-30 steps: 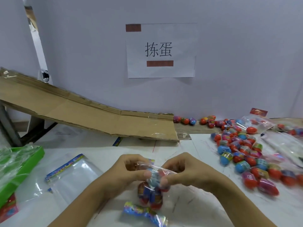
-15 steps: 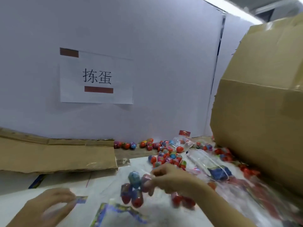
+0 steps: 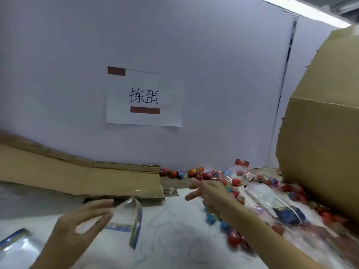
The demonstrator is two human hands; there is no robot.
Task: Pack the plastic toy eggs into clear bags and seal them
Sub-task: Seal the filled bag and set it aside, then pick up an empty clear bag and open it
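Left hand [image 3: 77,226] pinches an empty clear bag [image 3: 127,220]; right hand [image 3: 207,191], fingers spread, reaches among the toy eggs [image 3: 213,220] beside that bag.

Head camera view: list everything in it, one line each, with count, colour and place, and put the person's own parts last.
paper sign: one, white with black characters and brown strips, on the wall.
cardboard sheet: one, brown, sloping down along the wall at left.
cardboard box: one, brown, far right.
toy eggs: many, mostly red and blue, loose along the wall and down the right side.
filled bags: several, clear, among the eggs at right.
spare bag: one, clear, blue-edged, bottom left.
empty bag: one, clear with blue strip, pinched by the left hand.
left hand: holds the empty bag.
right hand: open, reaching over the eggs.
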